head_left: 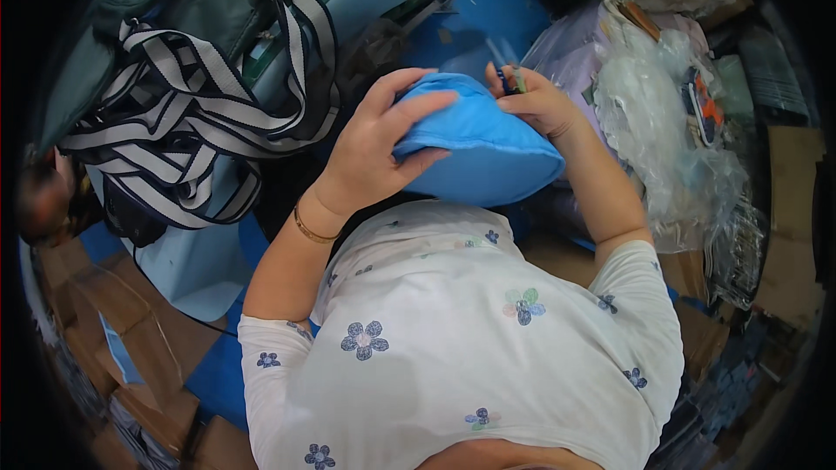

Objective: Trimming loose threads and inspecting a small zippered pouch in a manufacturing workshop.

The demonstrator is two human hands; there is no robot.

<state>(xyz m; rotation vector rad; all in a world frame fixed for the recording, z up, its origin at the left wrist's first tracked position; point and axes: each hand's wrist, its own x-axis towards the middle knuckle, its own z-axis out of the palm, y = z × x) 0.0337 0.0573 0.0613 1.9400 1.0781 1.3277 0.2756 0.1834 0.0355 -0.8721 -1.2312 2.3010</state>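
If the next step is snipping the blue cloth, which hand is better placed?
Probably the right hand: it holds what look like small scissors beside the blue cloth, which the left hand grips.

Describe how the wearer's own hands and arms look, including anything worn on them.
The left hand and right hand are both bare, without gloves. A thin gold-toned bracelet circles the left wrist; none shows on the right. Both forearms are uncovered below short white sleeves, which carry dark blue flower motifs.
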